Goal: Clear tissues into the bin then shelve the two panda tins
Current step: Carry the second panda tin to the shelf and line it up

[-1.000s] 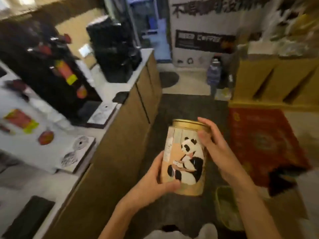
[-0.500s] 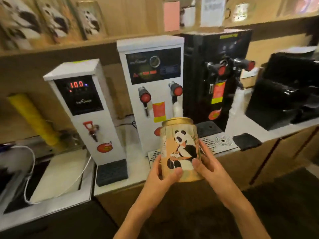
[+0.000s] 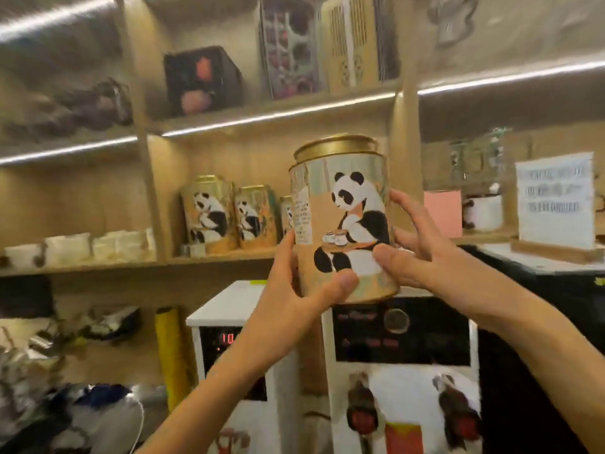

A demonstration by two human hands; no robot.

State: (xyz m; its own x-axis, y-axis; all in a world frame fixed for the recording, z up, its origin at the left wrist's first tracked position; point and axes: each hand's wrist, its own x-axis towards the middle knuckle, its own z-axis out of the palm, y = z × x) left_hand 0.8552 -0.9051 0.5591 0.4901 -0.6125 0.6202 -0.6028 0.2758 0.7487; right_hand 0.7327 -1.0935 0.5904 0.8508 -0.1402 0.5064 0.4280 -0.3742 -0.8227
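Observation:
A round panda tin (image 3: 343,221) with a gold lid is held upright in front of a wooden shelf (image 3: 229,255). My left hand (image 3: 294,283) grips its lower left side, thumb across the front. Fingers of my right hand (image 3: 409,244) wrap the tin's right side. Behind it, on the shelf, stand two more panda tins (image 3: 209,217), (image 3: 253,216), and a third is partly hidden by the held tin. No tissues or bin are in view.
Two white hot-water dispensers (image 3: 402,355) and a black machine (image 3: 540,339) stand below the shelf. White cups (image 3: 82,247) sit on the shelf at left. A paper sign on a wooden stand (image 3: 556,201) and a pink card (image 3: 443,213) are at right. Boxes fill the upper shelf (image 3: 278,106).
Both hands have lifted the tin from counter height up to shelf level. My view has tilted up from the dispensers to the shelves.

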